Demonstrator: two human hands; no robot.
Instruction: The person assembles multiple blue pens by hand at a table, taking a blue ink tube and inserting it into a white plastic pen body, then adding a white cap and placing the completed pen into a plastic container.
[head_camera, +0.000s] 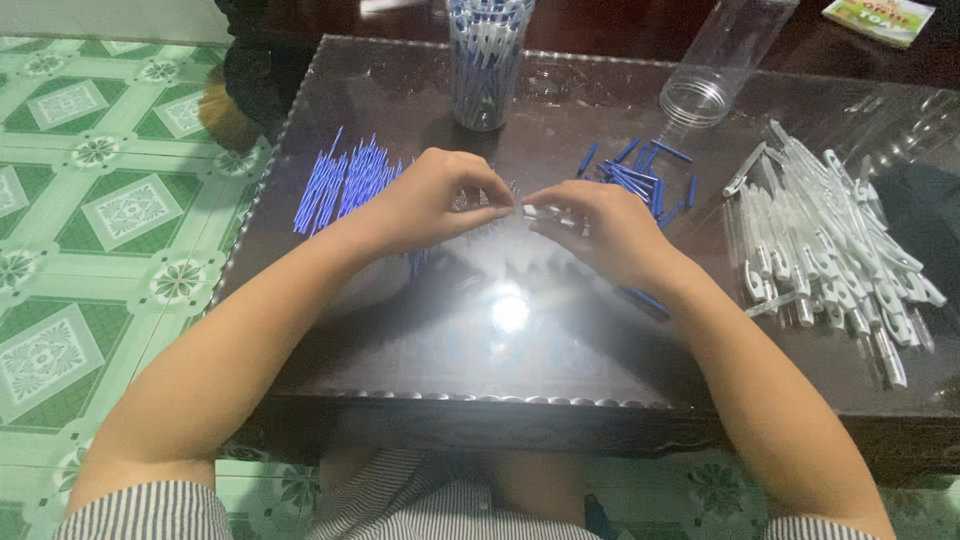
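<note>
Centrally, a dark glass-topped table (560, 340) is seen, its beaded near edge lying just above the person's lap and its left edge bordered by green patterned floor tiles (90, 210). A broad bare stretch of glass is left open between the near edge and the hands. A heap of white pen barrels (830, 250) is spread along the right side, close to that edge. A clear jar of assembled pens (485, 60) is stood upright at the far side, and an empty clear jar (720, 65) is laid tilted beside it. Blue refills (345, 180) are fanned out at the left, blue caps (640, 175) scattered right of centre. A small clear pen part (535, 211) is pinched between the left hand (430, 200) and the right hand (600, 230), fingertips meeting above the table's middle.
</note>
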